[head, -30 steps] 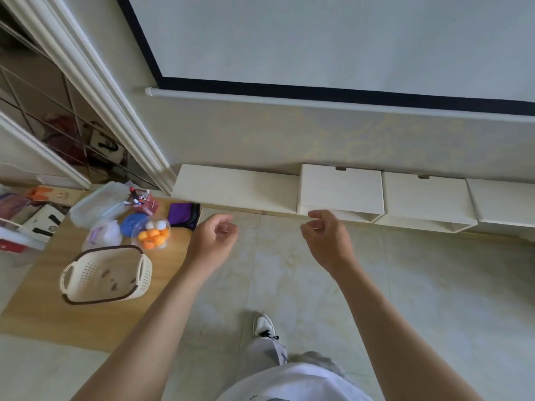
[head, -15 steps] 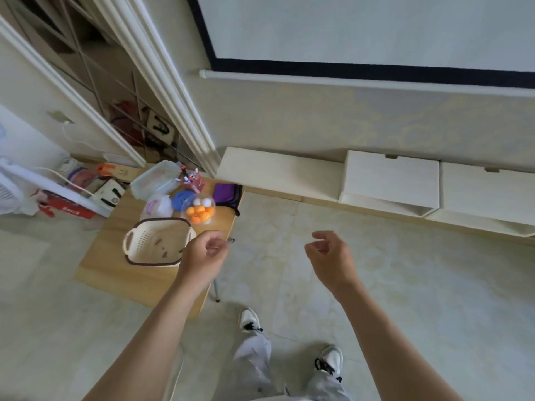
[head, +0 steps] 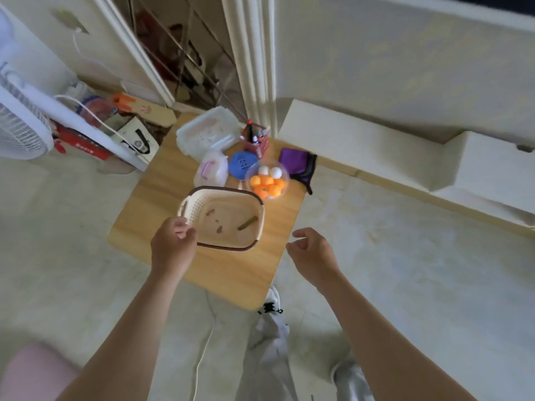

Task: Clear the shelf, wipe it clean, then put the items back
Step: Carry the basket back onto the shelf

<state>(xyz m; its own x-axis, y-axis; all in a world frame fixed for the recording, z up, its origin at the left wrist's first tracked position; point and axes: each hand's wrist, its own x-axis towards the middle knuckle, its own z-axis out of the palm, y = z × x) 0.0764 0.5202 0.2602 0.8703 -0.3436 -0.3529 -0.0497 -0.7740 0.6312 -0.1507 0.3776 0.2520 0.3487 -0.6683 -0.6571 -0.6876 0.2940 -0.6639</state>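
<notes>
A cream basket with a brown rim stands on a low wooden table. My left hand is at its near-left corner, fingers curled against the rim; a grip cannot be made out. Behind the basket are a clear bowl of orange and white balls, a blue lid, a purple cloth, a small translucent box, a white lidded container and a red pen holder. My right hand hovers empty and loosely curled off the table's right edge. The low white shelf runs along the wall.
A white fan and boxes crowd the floor at left. A door frame rises behind the table. A white cable trails across the tiles by my legs, and a pink object sits bottom left. White shelf boxes stand at right.
My view has swung left and down from the shelf to the table. My left hand has moved forward to the basket's corner, and my right hand has followed toward the table's edge.
</notes>
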